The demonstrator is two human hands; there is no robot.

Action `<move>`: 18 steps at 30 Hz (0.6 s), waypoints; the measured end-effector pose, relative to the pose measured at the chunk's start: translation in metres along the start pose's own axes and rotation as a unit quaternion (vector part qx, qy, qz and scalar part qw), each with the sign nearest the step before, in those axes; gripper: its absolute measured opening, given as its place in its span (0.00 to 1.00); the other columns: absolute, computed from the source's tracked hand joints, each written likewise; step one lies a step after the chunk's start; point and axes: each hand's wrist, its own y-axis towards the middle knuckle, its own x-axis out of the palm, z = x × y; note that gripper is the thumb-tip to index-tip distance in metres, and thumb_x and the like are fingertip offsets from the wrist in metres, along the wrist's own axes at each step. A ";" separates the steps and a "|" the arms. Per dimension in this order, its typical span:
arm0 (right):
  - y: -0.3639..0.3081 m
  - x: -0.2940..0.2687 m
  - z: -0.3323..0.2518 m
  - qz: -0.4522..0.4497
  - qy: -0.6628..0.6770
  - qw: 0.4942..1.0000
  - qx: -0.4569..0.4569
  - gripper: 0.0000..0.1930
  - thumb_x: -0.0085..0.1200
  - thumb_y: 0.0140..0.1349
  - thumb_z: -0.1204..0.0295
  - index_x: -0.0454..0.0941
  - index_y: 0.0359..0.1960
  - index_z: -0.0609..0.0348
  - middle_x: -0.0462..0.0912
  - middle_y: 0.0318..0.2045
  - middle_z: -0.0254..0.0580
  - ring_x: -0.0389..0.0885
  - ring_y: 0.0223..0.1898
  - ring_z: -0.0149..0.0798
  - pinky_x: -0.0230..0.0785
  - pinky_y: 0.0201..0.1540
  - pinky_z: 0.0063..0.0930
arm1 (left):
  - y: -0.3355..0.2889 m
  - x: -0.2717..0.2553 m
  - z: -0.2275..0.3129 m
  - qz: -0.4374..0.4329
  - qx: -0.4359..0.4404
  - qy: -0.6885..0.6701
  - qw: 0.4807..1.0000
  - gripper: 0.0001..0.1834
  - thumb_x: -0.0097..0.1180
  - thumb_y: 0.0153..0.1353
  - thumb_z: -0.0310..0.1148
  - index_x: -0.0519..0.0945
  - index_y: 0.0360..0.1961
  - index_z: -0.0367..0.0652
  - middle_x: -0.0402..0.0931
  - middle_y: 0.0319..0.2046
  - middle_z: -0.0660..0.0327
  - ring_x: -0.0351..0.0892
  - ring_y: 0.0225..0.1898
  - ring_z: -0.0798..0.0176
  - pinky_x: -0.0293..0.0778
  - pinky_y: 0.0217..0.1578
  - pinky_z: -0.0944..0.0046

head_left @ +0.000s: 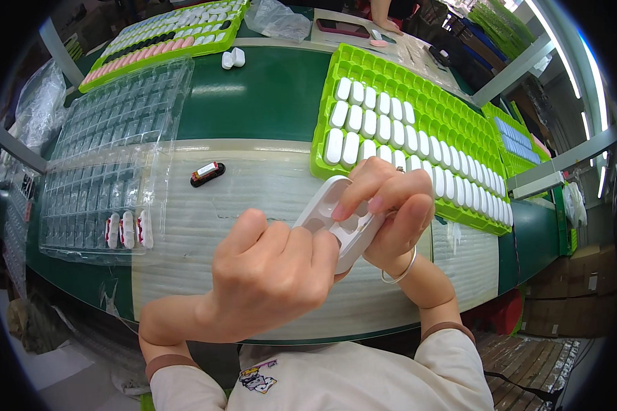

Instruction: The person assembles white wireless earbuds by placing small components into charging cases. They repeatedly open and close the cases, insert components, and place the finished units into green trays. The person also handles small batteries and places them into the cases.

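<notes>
Both my hands hold a white oblong plastic case (321,203) with rounded hollows in its inner face, tilted above the table. The fingers of my left hand (274,274) are curled round its lower left end. My right hand (397,212) grips its other side, thumb and fingers closed, with fingertips reaching into the hollows. Whether something tiny sits under those fingertips is hidden. To the left on the mat lies a small black oblong part (207,174) with a red and white top. Just beyond my right hand, a green tray (418,72) bears rows of white oblong cases.
Clear plastic trays (68,219) lie at left, with 3 white and red pieces (127,229) in the nearer one. Another green tray (236,27) of coloured cases stands far left, near a small open white case (233,59). Metal posts flank the table; another person's hand (386,22) rests beyond it.
</notes>
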 end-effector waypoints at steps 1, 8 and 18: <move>0.000 0.000 0.001 -0.003 0.005 1.000 -0.016 0.22 0.30 0.71 0.59 0.68 0.23 0.57 0.79 0.17 0.40 0.69 0.16 0.29 0.60 0.21 0.22 | -0.001 0.000 0.000 0.006 0.000 -0.003 1.000 0.13 0.56 0.35 0.31 0.61 0.09 0.48 0.50 0.08 0.67 0.53 0.11 0.69 0.51 0.21 0.68; -0.001 -0.003 0.014 -0.035 0.018 0.991 -0.127 0.26 0.32 0.66 0.46 0.66 0.23 0.54 0.78 0.16 0.36 0.66 0.13 0.28 0.54 0.14 0.20 | -0.002 -0.002 0.000 0.019 0.035 -0.007 0.999 0.12 0.51 0.33 0.26 0.60 0.08 0.47 0.48 0.08 0.66 0.51 0.12 0.69 0.53 0.23 0.70; 0.011 -0.002 0.003 -0.049 0.006 0.991 -0.124 0.29 0.33 0.64 0.43 0.67 0.17 0.53 0.73 0.13 0.30 0.65 0.12 0.26 0.53 0.13 0.20 | -0.002 0.002 0.001 0.018 0.041 -0.021 0.999 0.12 0.51 0.33 0.25 0.59 0.07 0.47 0.48 0.08 0.66 0.51 0.12 0.68 0.53 0.23 0.70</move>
